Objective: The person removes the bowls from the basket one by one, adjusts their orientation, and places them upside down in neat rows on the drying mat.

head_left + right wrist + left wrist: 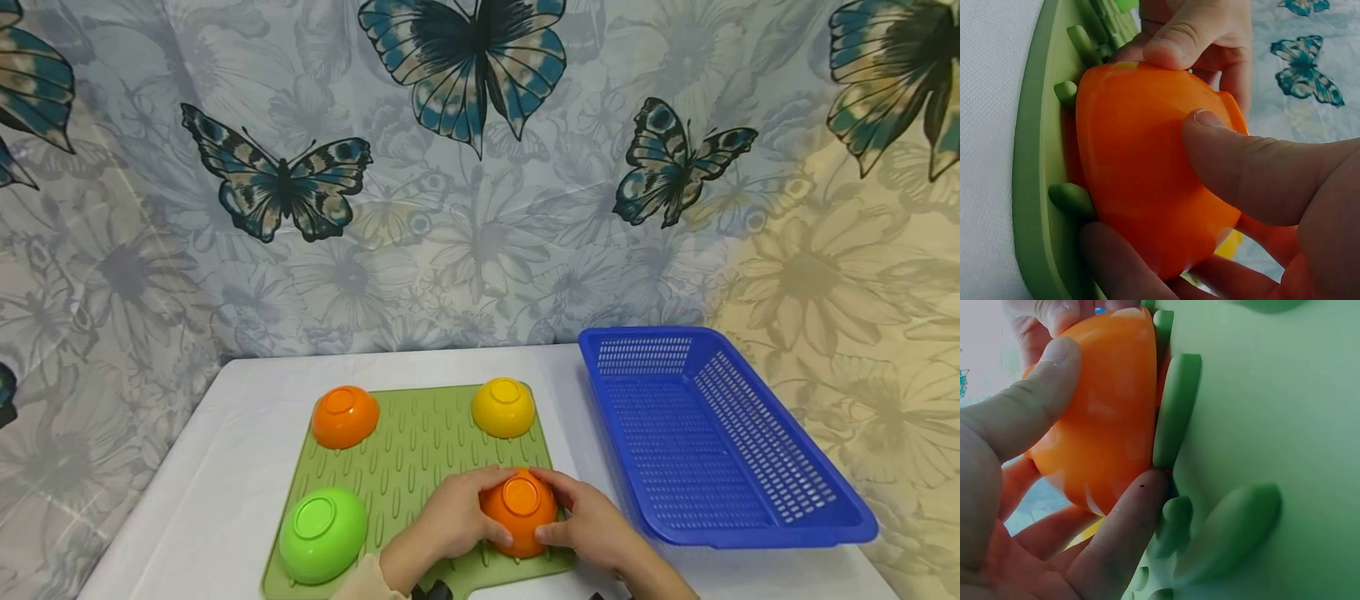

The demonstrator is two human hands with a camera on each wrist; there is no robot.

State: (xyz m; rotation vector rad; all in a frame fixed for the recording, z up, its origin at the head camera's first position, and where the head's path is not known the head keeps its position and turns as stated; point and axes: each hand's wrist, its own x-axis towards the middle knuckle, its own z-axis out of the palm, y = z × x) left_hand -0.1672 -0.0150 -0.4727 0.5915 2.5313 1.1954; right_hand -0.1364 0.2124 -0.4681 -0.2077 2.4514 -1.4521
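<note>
Clearly the grasp is in hand: left hand [450,521] and right hand [588,521] curl round the upturned orange bowl [519,510] on the green mat [420,467]; lifting it probably calls for even pressure from both sides.

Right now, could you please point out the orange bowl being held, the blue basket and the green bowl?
orange bowl [520,498], head view, on its upturned base.
blue basket [757,531], head view, on its near rim.
green bowl [322,533], head view, on its upturned side.

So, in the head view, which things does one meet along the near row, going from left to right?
Green bowl → left hand → orange bowl held between both hands → right hand → blue basket.
</note>
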